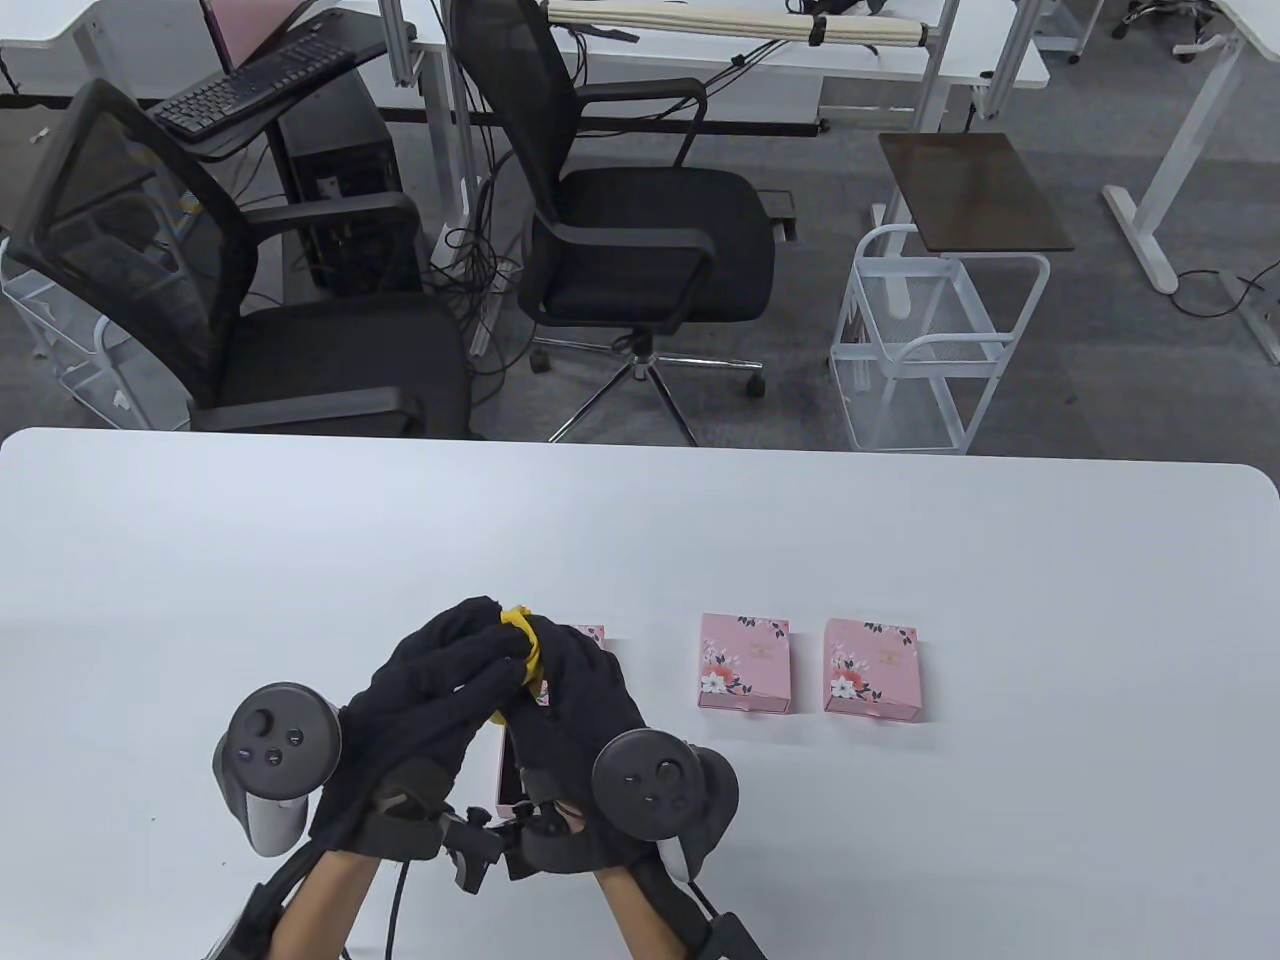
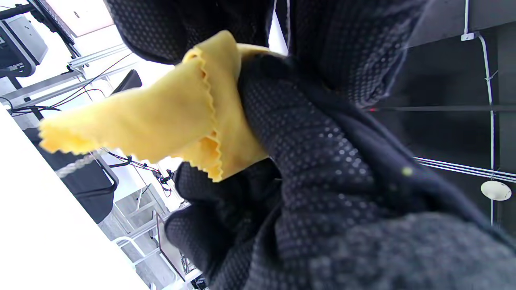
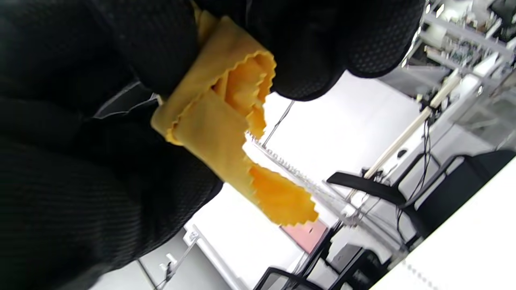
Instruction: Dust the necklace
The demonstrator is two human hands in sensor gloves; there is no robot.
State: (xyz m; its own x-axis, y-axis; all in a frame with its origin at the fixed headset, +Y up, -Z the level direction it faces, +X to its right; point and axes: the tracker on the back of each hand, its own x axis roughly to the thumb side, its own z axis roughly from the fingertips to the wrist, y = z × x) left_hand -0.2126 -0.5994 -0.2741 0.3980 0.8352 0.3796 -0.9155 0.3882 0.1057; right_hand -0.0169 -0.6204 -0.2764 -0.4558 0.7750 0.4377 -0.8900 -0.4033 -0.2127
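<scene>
Hands met over the near part of the white counter, our left hand and right hand raised and leaning together so the fingertips touched at the top. Between those fingertips we pinched a yellow cloth, bunched tight, its zigzag edge spilling out below the fingers in the left wrist view. A thin silver necklace ran out of the folded cloth in the right wrist view, so it sat inside the wad, held by both hands. Under our palms lay an open pink box, mostly hidden. Off to the right of our fingers two closed pink boxes lay side by side.
</scene>
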